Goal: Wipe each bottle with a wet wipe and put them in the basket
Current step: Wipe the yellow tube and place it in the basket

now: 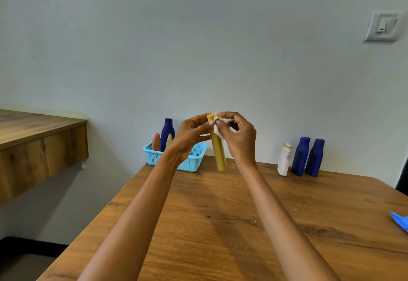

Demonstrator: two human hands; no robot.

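The bench carries a blue basket at its far edge with three bottles standing in it, and three more bottles stand well apart to the right. My left grip holds a yellow tube upright above the bench; my right grip pinches a white wipe against its top

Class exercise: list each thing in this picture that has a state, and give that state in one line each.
Left hand: grips yellow bottle near its top.
Right hand: pinches wet wipe against it.
Yellow bottle: held up, in air.
Wet wipe: crumpled.
Basket: holds three bottles.
White bottle: standing on table.
Two blue bottles: standing beside it.
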